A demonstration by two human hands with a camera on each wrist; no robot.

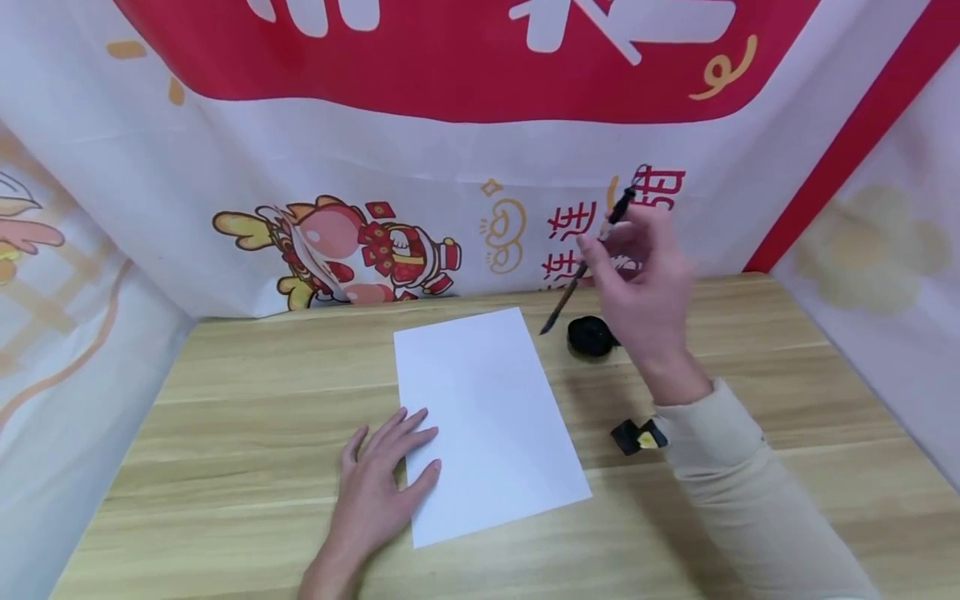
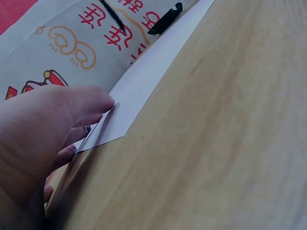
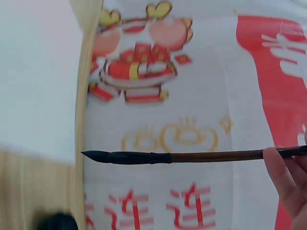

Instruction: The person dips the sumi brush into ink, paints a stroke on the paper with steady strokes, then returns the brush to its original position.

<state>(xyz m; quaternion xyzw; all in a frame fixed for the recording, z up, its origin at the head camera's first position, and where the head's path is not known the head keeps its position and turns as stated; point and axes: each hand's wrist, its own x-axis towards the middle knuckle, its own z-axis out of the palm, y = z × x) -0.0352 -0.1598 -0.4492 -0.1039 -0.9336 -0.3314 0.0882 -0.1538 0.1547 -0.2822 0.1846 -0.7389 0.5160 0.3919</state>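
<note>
In my right hand (image 1: pixel 647 279) I pinch a writing brush (image 3: pixel 211 157) by its brown handle, with thumb and fingertips near the upper end. Its dark pointed tip hangs down and left, above the table by the paper's top right corner in the head view. A blank white sheet of paper (image 1: pixel 487 425) lies slightly turned on the table. My left hand (image 1: pixel 378 483) rests on the sheet's left edge, fingers spread, thumb on the paper. Right of the sheet stands a round black ink dish (image 1: pixel 591 337), just below the brush and right hand in the head view.
A small black piece with a yellow patch (image 1: pixel 637 437) lies on the wooden table (image 1: pixel 255 450) near the right sleeve, partly hidden by it. Behind the table hangs a white cloth (image 1: pixel 450 158) with red and cartoon prints. More printed cloth hangs on both sides.
</note>
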